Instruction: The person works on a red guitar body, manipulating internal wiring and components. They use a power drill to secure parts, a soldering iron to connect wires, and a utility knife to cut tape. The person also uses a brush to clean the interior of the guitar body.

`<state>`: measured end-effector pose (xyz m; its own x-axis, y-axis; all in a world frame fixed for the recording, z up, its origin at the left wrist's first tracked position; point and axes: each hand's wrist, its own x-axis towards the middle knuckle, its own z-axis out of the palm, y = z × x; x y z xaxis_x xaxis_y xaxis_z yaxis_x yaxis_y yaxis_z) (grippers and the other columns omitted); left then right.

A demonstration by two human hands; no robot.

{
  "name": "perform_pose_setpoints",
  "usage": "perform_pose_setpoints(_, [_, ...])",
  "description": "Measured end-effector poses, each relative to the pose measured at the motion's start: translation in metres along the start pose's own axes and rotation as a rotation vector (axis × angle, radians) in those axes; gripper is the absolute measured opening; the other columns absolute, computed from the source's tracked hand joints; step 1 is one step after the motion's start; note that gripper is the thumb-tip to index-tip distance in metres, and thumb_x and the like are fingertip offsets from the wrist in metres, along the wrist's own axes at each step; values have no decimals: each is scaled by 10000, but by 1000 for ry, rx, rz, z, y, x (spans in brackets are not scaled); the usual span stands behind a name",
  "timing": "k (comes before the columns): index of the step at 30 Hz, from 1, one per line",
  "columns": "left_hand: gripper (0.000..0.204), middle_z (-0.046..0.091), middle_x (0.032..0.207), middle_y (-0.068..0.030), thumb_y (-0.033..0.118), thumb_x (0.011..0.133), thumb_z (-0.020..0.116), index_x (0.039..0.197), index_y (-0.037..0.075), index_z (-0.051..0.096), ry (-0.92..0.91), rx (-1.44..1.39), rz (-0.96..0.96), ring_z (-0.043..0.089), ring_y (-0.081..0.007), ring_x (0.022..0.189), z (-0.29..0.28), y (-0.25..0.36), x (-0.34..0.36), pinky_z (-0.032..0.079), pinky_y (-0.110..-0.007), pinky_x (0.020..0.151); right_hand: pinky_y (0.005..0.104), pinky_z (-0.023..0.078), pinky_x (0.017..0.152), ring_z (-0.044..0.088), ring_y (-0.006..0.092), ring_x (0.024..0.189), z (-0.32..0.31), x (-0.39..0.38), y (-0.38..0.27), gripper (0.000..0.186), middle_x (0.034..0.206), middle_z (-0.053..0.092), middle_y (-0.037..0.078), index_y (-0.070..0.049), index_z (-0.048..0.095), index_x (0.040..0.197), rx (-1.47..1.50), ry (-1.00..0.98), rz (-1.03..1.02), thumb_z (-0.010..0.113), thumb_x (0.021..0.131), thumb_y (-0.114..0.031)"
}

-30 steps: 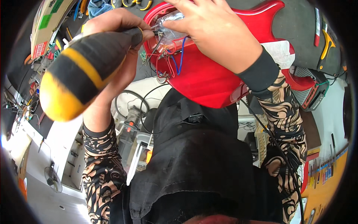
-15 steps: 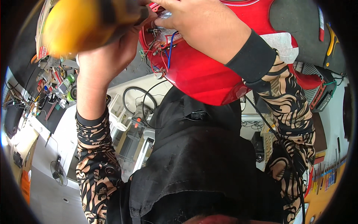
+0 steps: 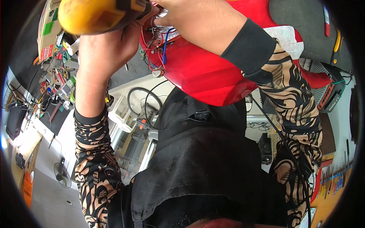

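Note:
My left hand (image 3: 114,45) is closed on a big yellow-and-black screwdriver handle (image 3: 91,15) at the top left; its tip is hidden. My right hand (image 3: 195,24) reaches over the red electric guitar body (image 3: 201,83), its thumb near my left fingers at the cavity; the other fingertips are hidden. The cavity holds crumpled silver foil (image 3: 167,32), with red, blue (image 3: 166,47) and black wires coming out. A small round metal component (image 3: 157,72) hangs on wires at the body's edge. A white sheet (image 3: 287,41) lies on the guitar's right part.
Cluttered tools (image 3: 62,83) and a cardboard box (image 3: 47,34) are at left. A yellow-handled tool (image 3: 336,43) lies on the dark mat (image 3: 300,19). A perforated metal device (image 3: 327,93) stands at right, above a row of tools (image 3: 332,178). A black cable (image 3: 273,133) runs down past my right arm.
My left hand and the screwdriver have moved up toward the top edge, the handle tilting to lie more level. My right hand and the guitar also appear higher in the view.

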<state>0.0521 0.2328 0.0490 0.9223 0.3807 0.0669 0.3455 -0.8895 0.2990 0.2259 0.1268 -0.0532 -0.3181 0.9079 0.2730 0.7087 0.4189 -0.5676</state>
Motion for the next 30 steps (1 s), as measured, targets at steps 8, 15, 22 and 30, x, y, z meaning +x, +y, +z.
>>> perform_pose_setpoints(8, [113, 760, 971, -82, -18, 966, 782, 1062, 3, 725, -43, -144, -4, 752, -188, 880, 3, -6, 0, 587, -299, 812, 495, 437, 1156, 569, 339, 1332, -5, -6, 1, 272, 1507, 605, 177, -70, 844, 1072, -16, 8, -1, 616, 967, -173])
perform_pose_setpoints(15, [402, 739, 966, -264, -123, 1000, 667, 1362, -82, 495, 300, -493, -172, 745, -276, 789, -41, 18, -25, 647, -365, 687, 483, 444, 1165, 575, 387, 1347, -9, 3, 9, 274, 1483, 620, 240, -21, 808, 1125, 209, 1, -11, 610, 943, -73])
perform_pose_setpoints(22, [465, 606, 809, -99, 80, 1020, 712, 1414, -45, 498, 526, -803, -648, 503, -155, 646, -56, 49, -88, 389, -294, 659, 513, 409, 1181, 565, 367, 1360, -43, 0, 11, 311, 1393, 654, 157, -39, 732, 1202, 214, 1, 72, 643, 904, -16])
perform_pose_setpoints(30, [417, 624, 1261, -71, -45, 1043, 669, 1430, -28, 514, 313, -1037, -1105, 552, -52, 931, 11, 53, -171, 462, -220, 794, 411, 517, 753, 650, 331, 853, -81, -32, -50, 370, 992, 704, 129, -18, 754, 1054, 340, 53, 371, 650, 732, 133])
